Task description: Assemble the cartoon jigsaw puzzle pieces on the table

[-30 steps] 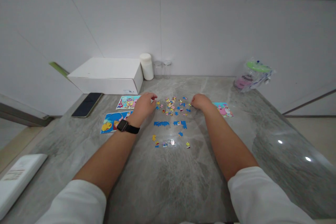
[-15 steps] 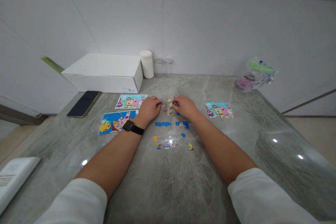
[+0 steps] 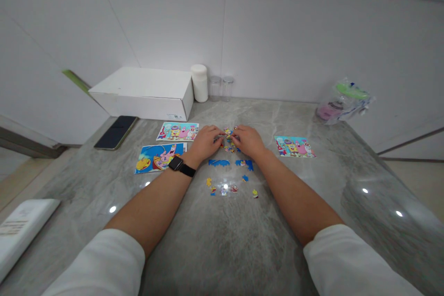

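Note:
A small pile of loose jigsaw pieces point(image 3: 229, 149) lies between my two hands on the grey table. My left hand point(image 3: 208, 142), with a black watch point(image 3: 176, 163) on its wrist, rests at the pile's left edge, thumb and forefinger apart. From the right, my right hand point(image 3: 247, 140) reaches into the pile with its fingers bent together; whatever is between the fingertips is too small to make out. Nearer me lie a joined blue puzzle strip point(image 3: 219, 163) and a joined blue corner section point(image 3: 244, 164). Several single pieces, among them a yellow piece point(image 3: 208, 181) and a blue piece point(image 3: 245, 178), are spread below.
Two cartoon picture cards point(image 3: 178, 132) point(image 3: 160, 157) lie left, another card point(image 3: 295, 147) right. A phone point(image 3: 116, 132), white box point(image 3: 142, 95), white bottle point(image 3: 199, 84), two glass jars point(image 3: 221, 88) and a bagged green-lidded container point(image 3: 342, 101) stand farther out. A white object point(image 3: 26, 226) sits front left.
My left hand has moved right, closer to the pile and to my right hand. My right hand stays at the pile. The whole view has shifted slightly.

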Motion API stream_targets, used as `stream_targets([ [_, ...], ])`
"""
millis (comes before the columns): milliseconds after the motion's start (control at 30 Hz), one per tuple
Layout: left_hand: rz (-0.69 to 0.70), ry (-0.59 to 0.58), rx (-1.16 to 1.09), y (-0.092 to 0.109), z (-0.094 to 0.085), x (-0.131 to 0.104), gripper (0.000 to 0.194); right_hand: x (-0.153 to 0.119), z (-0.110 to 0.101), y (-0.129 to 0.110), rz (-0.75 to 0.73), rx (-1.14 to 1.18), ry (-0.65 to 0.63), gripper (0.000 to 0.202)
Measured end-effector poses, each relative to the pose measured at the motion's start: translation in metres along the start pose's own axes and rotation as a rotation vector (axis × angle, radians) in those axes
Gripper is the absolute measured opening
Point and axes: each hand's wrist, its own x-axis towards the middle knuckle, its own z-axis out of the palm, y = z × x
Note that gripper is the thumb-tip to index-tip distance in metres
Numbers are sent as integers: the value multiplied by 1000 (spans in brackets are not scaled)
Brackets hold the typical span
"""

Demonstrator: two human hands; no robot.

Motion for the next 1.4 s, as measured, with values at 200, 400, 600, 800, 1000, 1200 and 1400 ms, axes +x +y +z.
stream_targets([
  [200,-46,32,-122,8,-4,2,23,5,-3,6,66,217,103,20],
  [400,-162,54,-321,10,-2,4,25,8,-5,1,134,458,82,19],
  [600,-279,50,-465,11,-2,5,28,9,-1,2,181,685,130,26],
  [800,-334,74,-546,16,-6,6,34,8,1,-1,160,837,72,32],
  [1000,-337,56,-528,18,-7,6,35,8,3,-2,177,866,38,32],
  [1200,-349,84,-523,15,-4,6,32,9,3,1,202,897,26,34],
  [1400,-341,115,-560,16,-1,5,36,8,5,1,214,871,25,34],
])
